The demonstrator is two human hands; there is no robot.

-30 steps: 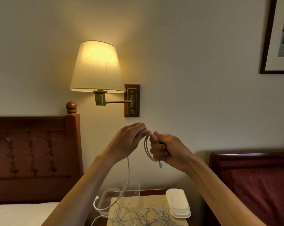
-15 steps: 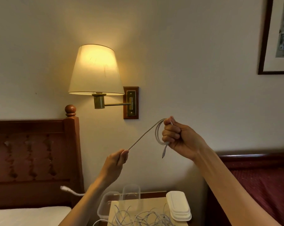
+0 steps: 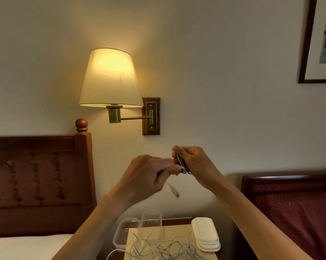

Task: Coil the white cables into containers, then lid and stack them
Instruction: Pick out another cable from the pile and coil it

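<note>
Both hands are raised in front of the wall. My right hand (image 3: 193,162) grips a small coil of white cable (image 3: 181,162), its loops held upright in the fist. My left hand (image 3: 149,175), blurred by motion, pinches the same cable right beside the coil. The cable's loose plug end (image 3: 174,191) dangles below the hands. On the bedside table lies a tangle of white cables (image 3: 167,248) on a tan sheet. Clear plastic containers (image 3: 124,231) stand at the table's back left. A stack of white lids (image 3: 206,234) sits at its right.
A lit wall lamp (image 3: 109,79) hangs above and left of the hands. A wooden headboard (image 3: 38,181) and white bed fill the left. A dark red bed (image 3: 297,212) is on the right. A framed picture (image 3: 319,40) hangs top right.
My left hand has swung up from lower left to meet my right hand, bringing the stretched cable in as another loop. The right hand dropped slightly. The free plug end now hangs short.
</note>
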